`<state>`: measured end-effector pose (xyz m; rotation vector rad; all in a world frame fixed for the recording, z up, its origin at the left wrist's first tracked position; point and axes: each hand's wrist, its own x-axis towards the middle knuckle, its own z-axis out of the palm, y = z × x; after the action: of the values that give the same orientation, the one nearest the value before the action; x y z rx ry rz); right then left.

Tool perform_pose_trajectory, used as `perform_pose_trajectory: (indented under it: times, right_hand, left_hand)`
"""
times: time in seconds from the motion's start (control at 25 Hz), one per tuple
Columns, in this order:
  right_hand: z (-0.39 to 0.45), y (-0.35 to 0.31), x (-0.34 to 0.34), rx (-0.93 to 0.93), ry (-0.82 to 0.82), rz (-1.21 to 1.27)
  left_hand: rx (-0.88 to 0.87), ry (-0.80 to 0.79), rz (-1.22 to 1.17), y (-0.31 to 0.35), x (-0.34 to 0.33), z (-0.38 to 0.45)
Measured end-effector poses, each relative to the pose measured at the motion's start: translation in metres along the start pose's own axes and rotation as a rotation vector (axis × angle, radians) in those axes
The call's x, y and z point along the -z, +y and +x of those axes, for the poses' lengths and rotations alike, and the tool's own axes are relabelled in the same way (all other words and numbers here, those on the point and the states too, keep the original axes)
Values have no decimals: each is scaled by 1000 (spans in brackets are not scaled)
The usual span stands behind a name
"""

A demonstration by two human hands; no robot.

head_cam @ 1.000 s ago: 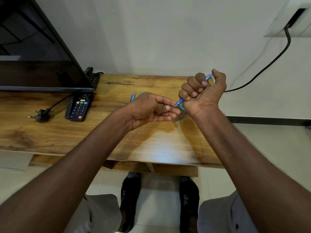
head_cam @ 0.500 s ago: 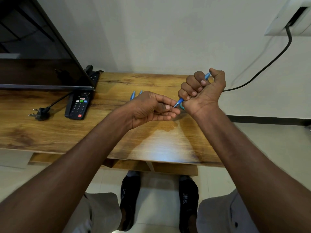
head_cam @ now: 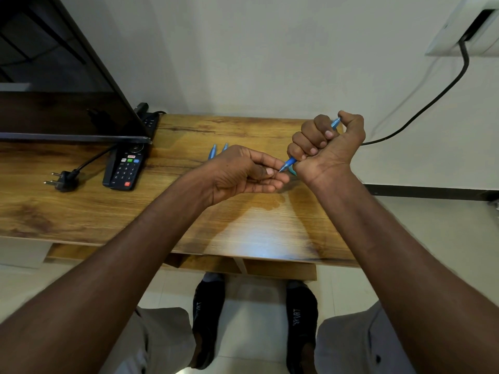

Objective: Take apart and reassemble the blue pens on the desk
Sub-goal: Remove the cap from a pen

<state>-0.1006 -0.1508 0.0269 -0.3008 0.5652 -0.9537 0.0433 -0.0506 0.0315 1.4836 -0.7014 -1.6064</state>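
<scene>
Over the desk's point(head_cam: 243, 233) right end, right hand point(head_cam: 328, 147) fists the blue pen point(head_cam: 290, 161), tip toward the left hand point(head_cam: 243, 171) — its fingers pinch at that tip. Best move, I'd say: hold the barrel steady, twist gently. Spare pens point(head_cam: 213, 151) lie behind, toward the back edge.

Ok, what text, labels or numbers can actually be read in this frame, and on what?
"SPORT": printed in pale letters on the right black slipper.
Left black slipper: similar print, only partly legible.
Black remote control on the wooden desk: keypad digits and coloured button labels too small to read.
Blue pens: no visible print.
</scene>
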Motion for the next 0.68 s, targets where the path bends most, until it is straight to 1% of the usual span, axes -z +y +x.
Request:
perform_pose_trajectory:
  times: [0.28,0.52,0.68]
  right_hand:
    - [2,-1,2,-32,9,43]
    - [3,-1,3,-77,-14,42]
    - [2,-1,-2,-52,41,-8]
  left_hand:
    - [-9,-9,-17,1,-1,-1]
    - [-6,-10,-27,0,1,0]
    - [0,-6,-25,0,1,1]
